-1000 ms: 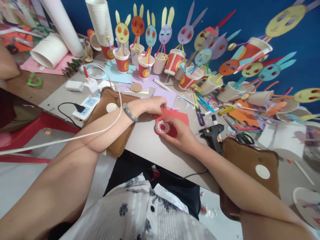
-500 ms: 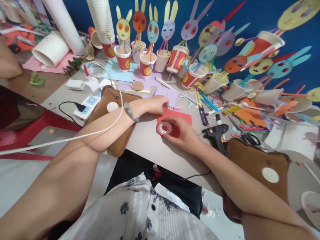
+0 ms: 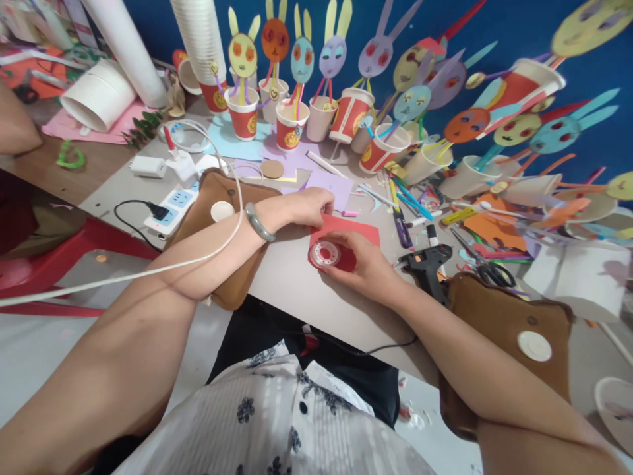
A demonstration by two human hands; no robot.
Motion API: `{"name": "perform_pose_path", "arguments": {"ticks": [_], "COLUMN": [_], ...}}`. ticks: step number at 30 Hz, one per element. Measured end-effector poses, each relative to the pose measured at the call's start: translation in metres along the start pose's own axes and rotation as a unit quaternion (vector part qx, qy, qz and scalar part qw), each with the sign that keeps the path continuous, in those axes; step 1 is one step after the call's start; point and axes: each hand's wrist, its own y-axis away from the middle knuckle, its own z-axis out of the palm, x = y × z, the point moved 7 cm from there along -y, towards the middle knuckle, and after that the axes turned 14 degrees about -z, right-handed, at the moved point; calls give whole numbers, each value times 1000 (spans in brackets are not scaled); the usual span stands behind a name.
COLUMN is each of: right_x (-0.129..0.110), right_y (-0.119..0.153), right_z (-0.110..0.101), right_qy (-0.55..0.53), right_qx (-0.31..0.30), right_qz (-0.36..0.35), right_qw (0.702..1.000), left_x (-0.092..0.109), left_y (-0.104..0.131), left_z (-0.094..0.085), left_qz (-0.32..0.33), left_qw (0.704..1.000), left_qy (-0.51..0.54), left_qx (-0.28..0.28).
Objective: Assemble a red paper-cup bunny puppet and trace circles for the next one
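A sheet of red paper (image 3: 363,231) lies on the table in front of me. My left hand (image 3: 312,206) has its fingers curled and pinched at the paper's upper left corner; the fingertips are partly hidden. Thumb and fingers of my right hand (image 3: 363,264) close around the rim of a roll of clear tape (image 3: 325,253) with a white, holed core. The roll sits over the left part of the red paper. Just right of that hand rests a black hot glue gun (image 3: 426,264).
Paper cups with rabbit-faced figures (image 3: 242,56) line the back. Scissors (image 3: 494,272), a purple-handled cutter (image 3: 401,227) and paper scraps lie right. A white cable (image 3: 198,260) crosses above my left forearm. A power strip (image 3: 180,204) stands left; brown pouches (image 3: 509,330) flank me.
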Motion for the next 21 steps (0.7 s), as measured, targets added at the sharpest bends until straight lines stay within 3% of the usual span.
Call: {"name": "perform_pose_path", "arguments": {"ticks": [3,5,12,21], "right_x": [2,3,3,-1], "right_y": [1,1,-1,-3], "right_z": [0,0,0,0], "right_qy": [-14,-28,-77,-91], "right_qx": [1,3,13,6], "right_qz": [2,6,10,16], "right_qw": [1000,1000,997,996], "left_x": [3,6,14,11], "left_y": [-2,-2,8,6], "left_z": [-6,-8,8,16], "left_qz": [50,83,143,129], "left_qw": [996,994,983,983], "left_qy": [-16,0,48,29], "left_qx": [66,77,-102,-131]}}
